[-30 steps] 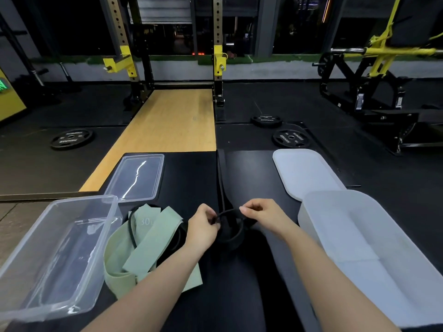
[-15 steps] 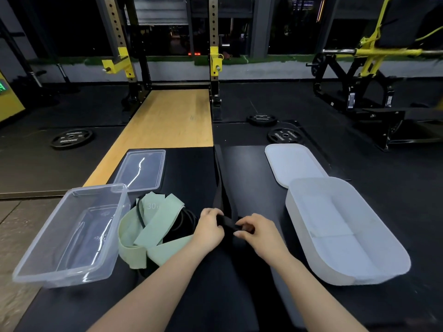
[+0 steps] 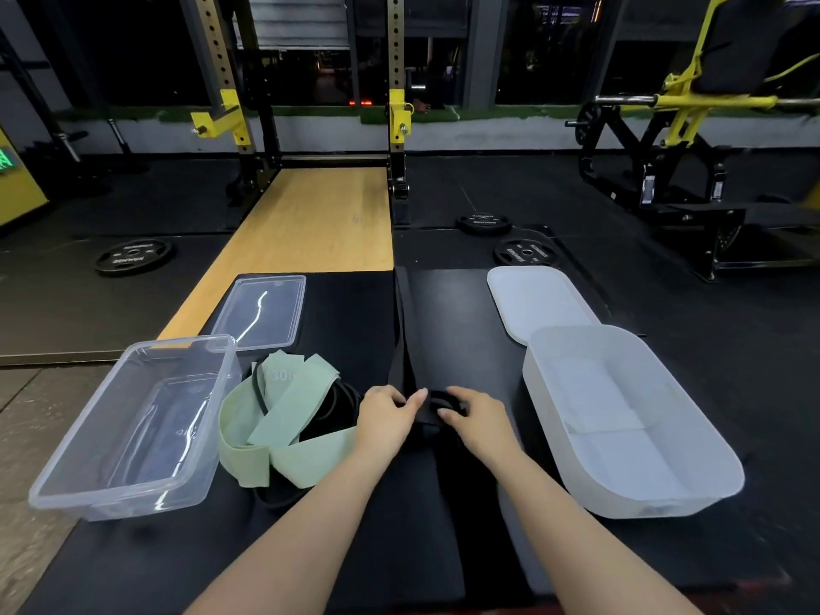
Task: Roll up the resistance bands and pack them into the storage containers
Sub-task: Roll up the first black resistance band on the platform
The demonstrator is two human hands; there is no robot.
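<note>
A long black resistance band point(image 3: 403, 330) lies stretched away from me on the black mat, its near end coiled into a small roll. My left hand point(image 3: 385, 418) and my right hand point(image 3: 475, 419) both grip that roll, one on each side, fingers curled round it. Left of my hands lies a heap of a pale green band point(image 3: 284, 419) tangled with thin black bands point(image 3: 341, 410). An empty clear plastic container point(image 3: 133, 428) stands at the left. An empty white container point(image 3: 621, 419) stands at the right.
The clear lid point(image 3: 262, 310) lies behind the clear container, the white lid point(image 3: 539, 301) behind the white one. Weight plates point(image 3: 133, 256) point(image 3: 526, 253) lie on the dark gym floor. A squat rack point(image 3: 395, 113) and a wooden platform point(image 3: 310, 224) stand farther off.
The roll in my hands has grown tighter and moved a little forward along the band. The camera view has tilted, so the containers sit higher in the frame.
</note>
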